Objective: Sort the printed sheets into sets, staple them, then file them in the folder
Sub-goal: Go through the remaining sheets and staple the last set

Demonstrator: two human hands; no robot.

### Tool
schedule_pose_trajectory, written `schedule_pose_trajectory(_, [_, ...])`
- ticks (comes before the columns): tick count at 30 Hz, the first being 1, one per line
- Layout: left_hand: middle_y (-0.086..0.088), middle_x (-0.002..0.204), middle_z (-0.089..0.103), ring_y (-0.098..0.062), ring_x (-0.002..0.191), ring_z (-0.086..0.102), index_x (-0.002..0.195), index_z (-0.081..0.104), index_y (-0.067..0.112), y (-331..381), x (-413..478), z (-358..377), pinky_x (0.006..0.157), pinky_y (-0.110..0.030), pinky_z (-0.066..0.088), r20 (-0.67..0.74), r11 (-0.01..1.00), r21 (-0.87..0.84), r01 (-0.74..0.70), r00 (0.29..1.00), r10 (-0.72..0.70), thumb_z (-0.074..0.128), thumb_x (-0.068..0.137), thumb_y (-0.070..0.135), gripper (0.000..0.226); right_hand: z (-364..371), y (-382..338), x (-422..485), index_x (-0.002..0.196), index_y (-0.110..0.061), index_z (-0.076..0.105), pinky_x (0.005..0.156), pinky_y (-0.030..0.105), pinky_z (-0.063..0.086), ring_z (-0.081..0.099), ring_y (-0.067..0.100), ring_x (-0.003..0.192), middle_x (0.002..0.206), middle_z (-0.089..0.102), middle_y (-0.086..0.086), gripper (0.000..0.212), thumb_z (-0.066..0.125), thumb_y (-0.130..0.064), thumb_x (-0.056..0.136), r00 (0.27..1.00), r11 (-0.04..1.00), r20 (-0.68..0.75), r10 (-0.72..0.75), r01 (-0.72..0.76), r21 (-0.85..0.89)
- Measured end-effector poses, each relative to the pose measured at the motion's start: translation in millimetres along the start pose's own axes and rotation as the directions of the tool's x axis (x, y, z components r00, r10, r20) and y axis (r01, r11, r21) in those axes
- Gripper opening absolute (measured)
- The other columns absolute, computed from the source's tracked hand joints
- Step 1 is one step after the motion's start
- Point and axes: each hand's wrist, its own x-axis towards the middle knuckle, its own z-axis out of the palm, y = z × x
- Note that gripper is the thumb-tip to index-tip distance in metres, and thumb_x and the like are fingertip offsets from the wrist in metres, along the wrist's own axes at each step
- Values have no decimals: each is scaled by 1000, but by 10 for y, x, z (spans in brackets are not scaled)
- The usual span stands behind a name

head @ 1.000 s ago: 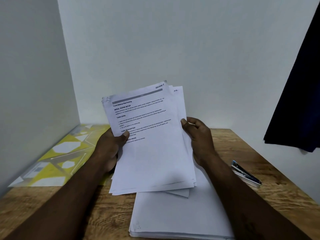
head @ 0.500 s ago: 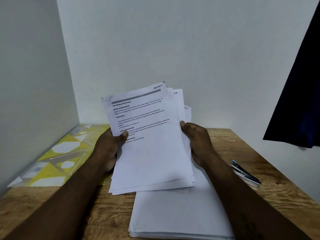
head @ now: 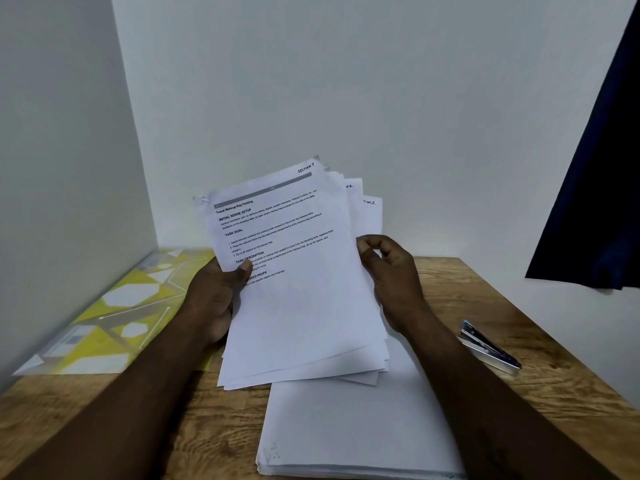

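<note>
Both hands held the printed sheets (head: pixel 294 271) up over the worktop (head: pixel 485 299). The left hand (head: pixel 214 299) gripped one edge, the right hand (head: pixel 391 275) the other. The back sheets had fanned out more than before.

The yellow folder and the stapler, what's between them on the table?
In the head view, the paper stack lies between the folder and stapler.
</note>
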Motion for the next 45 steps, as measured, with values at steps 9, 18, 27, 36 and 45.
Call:
schedule_pose_trajectory(9, [-7, 129, 74, -31, 118, 70, 138, 63, 11, -54, 47, -35, 103, -48, 54, -21, 999, 32, 7, 1000, -6, 60, 101, -1, 39, -9, -1, -27, 62, -19, 64, 42, 17, 30, 34, 4, 41, 53, 44, -11, 37, 77, -17, 96, 990, 994, 90, 109, -105, -44])
schedule_pose_trajectory(18, [-11, 122, 76, -38, 116, 71, 131, 68, 9, -72, 59, -40, 99, -52, 56, -69, 995, 40, 90, 994, -87, 66, 98, 3, 33, -3, -15, -14, 67, -11, 34, 57, 25, 33, 32, 13, 59, 66, 35, -3, 69, 91, -49, 78, 990, 989, -22, 140, -139, 40])
schedule_pose_trajectory(27, [-8, 120, 77, -34, 109, 73, 130, 68, 10, -49, 49, -47, 89, -45, 58, -89, 994, 60, 89, 993, -83, 67, 99, 4, 32, -23, -74, -43, 101, -11, 78, 88, 42, 62, 78, 23, 91, 99, 81, 2, 13, 76, -23, 98, 983, 980, 30, 183, -185, 73])
schedule_pose_trajectory(36, [-8, 120, 77, -33, 110, 73, 131, 68, 9, -50, 44, -38, 86, -43, 58, -81, 995, 59, 78, 994, -74, 64, 101, 3, 31, -32, -9, -16, 114, -8, 77, 100, 59, 58, 76, 34, 107, 110, 81, 9, 21, 78, -20, 96, 973, 970, -4, 232, -231, 76])
schedule_pose_trajectory(45, [-2, 107, 81, -22, 93, 78, 115, 71, 18, -16, -2, -10, 80, -38, 58, -1, 996, 76, 47, 999, -47, 65, 101, 7, 19, -29, -25, 1, 114, -15, 73, 99, 40, 60, 75, 12, 100, 110, 79, 0, 12, 68, -19, 104, 985, 987, -83, 151, -155, -47])
